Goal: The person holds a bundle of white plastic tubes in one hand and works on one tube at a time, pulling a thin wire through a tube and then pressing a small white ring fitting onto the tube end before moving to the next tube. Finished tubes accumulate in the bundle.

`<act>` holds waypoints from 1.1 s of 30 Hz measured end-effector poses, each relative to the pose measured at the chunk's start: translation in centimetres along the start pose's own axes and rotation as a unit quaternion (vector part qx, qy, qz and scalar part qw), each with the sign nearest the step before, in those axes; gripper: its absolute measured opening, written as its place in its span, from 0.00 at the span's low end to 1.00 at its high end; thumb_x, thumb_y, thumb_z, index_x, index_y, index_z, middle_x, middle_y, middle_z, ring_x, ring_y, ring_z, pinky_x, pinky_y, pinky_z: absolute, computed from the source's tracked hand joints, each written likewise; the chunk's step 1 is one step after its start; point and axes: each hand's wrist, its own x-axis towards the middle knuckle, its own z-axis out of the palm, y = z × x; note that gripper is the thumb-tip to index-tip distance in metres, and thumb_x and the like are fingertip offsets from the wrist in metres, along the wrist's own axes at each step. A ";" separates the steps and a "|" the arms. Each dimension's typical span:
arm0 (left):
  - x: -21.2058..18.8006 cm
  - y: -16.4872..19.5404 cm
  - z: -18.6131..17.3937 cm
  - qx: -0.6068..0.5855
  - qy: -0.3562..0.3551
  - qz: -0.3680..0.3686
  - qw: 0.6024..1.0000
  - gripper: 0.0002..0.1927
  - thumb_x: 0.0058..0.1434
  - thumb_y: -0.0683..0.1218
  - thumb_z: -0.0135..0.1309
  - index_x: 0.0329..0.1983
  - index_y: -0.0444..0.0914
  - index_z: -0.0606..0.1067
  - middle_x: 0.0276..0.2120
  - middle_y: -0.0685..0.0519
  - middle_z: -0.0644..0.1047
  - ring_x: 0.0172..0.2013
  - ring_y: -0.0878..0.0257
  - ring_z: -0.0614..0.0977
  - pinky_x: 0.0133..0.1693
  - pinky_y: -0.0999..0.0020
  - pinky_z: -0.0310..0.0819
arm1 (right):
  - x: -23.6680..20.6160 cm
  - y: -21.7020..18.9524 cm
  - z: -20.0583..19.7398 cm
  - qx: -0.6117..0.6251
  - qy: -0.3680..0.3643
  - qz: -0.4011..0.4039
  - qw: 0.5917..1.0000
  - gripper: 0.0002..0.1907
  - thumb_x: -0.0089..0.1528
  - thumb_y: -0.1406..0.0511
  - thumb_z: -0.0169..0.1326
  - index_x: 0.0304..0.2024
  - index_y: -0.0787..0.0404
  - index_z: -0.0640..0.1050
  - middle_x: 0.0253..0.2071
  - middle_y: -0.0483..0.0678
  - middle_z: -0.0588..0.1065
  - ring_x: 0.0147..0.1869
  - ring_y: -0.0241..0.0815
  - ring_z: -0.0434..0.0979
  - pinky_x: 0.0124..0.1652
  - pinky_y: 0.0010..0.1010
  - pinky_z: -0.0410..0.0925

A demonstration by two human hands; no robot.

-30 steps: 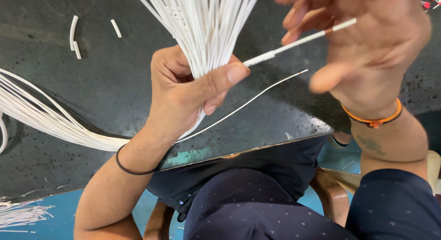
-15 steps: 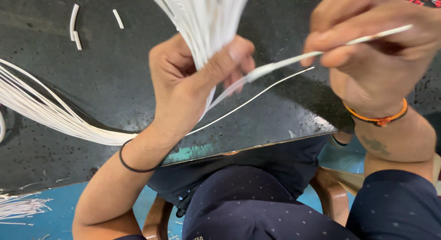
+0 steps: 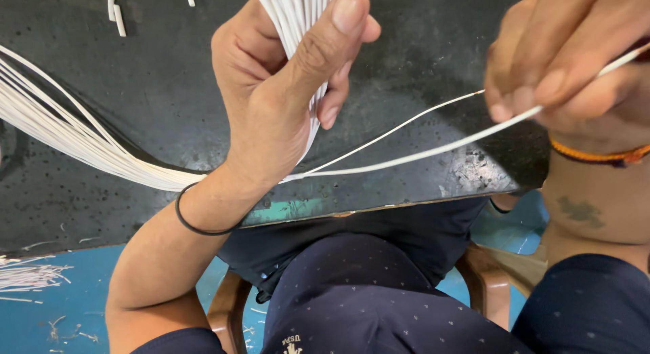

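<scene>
My left hand (image 3: 284, 96) grips a thick bundle of thin white wires (image 3: 298, 15) upright over a dark worktable (image 3: 420, 56); the thumb presses across the front of the bundle. The wires bend under my wrist and fan away to the left (image 3: 61, 130). My right hand (image 3: 575, 56), at the upper right, pinches one single white wire (image 3: 433, 151) between thumb and fingers. This strand runs slanting down to the base of the bundle. A second loose strand (image 3: 406, 123) lies just above it.
Short white wire offcuts (image 3: 116, 12) lie on the table at the top left. More white scraps (image 3: 27, 276) are on the blue floor at the lower left. My legs and a wooden chair (image 3: 227, 317) are below the table's front edge (image 3: 379, 208).
My right hand has drawn the single wire farther out to the right and lower. My left hand with the bundle now fills more of the view, its thumb raised higher.
</scene>
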 end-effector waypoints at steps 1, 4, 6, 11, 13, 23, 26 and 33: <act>0.0 0.0 0.0 0.002 0.000 -0.001 1.000 0.14 0.80 0.48 0.60 0.46 0.29 0.78 0.33 0.48 0.80 0.21 0.69 0.70 0.22 0.73 0.60 | -0.2 0.4 0.2 0.021 0.021 0.003 1.000 0.09 0.69 0.58 0.56 0.41 0.56 0.80 0.34 0.47 0.76 0.33 0.38 0.79 0.35 0.27 0.76; -0.1 -0.1 -0.1 0.011 -0.001 0.000 1.000 0.15 0.80 0.48 0.60 0.47 0.29 0.78 0.33 0.49 0.80 0.21 0.70 0.70 0.22 0.74 0.60 | -1.2 -0.2 0.1 -0.066 0.104 0.073 0.990 0.10 0.76 0.59 0.55 0.45 0.57 0.80 0.38 0.50 0.78 0.34 0.38 0.78 0.37 0.23 0.74; -0.1 -0.1 -0.1 0.014 -0.004 0.004 1.000 0.15 0.81 0.48 0.59 0.47 0.29 0.78 0.33 0.49 0.80 0.21 0.70 0.69 0.22 0.74 0.60 | -1.4 -0.5 -0.2 -0.208 0.118 0.163 0.957 0.10 0.76 0.60 0.54 0.46 0.61 0.79 0.39 0.52 0.78 0.35 0.40 0.76 0.37 0.24 0.72; 0.0 -0.1 -0.1 0.019 -0.029 -0.003 0.999 0.14 0.80 0.47 0.57 0.48 0.29 0.78 0.33 0.50 0.78 0.22 0.71 0.69 0.23 0.75 0.59 | -0.4 -0.5 -0.8 -0.351 0.077 0.273 0.892 0.09 0.75 0.62 0.56 0.47 0.63 0.79 0.41 0.50 0.78 0.38 0.39 0.77 0.40 0.23 0.72; 0.1 -0.1 -0.1 0.015 -0.049 -0.012 0.999 0.15 0.81 0.48 0.56 0.48 0.28 0.79 0.28 0.53 0.75 0.20 0.71 0.68 0.23 0.76 0.57 | 0.3 -0.6 -0.6 -0.305 0.089 0.244 0.916 0.09 0.74 0.63 0.57 0.48 0.64 0.79 0.41 0.50 0.78 0.39 0.38 0.78 0.41 0.23 0.73; 0.1 -1.8 1.1 0.093 -0.084 -0.057 0.990 0.09 0.75 0.44 0.60 0.48 0.31 0.80 0.27 0.57 0.77 0.23 0.76 0.72 0.25 0.79 0.62 | 1.2 -0.9 3.6 -0.177 0.153 0.074 0.969 0.10 0.72 0.67 0.62 0.49 0.68 0.77 0.44 0.48 0.79 0.46 0.36 0.80 0.47 0.20 0.74; 0.1 -2.2 1.1 0.088 -0.110 -0.053 0.989 0.08 0.75 0.43 0.61 0.49 0.32 0.80 0.32 0.57 0.80 0.29 0.75 0.77 0.31 0.79 0.69 | 1.3 -0.9 4.0 -0.196 0.164 0.074 0.964 0.09 0.72 0.69 0.63 0.48 0.70 0.78 0.44 0.49 0.79 0.46 0.36 0.81 0.46 0.20 0.73; -0.2 -2.2 1.3 0.125 -0.099 -0.055 0.986 0.07 0.73 0.43 0.63 0.50 0.34 0.81 0.31 0.58 0.80 0.28 0.76 0.76 0.31 0.81 0.69 | 1.9 -1.0 4.3 -0.190 0.210 0.119 0.952 0.04 0.65 0.73 0.62 0.39 0.70 0.80 0.37 0.48 0.80 0.36 0.34 0.80 0.38 0.19 0.73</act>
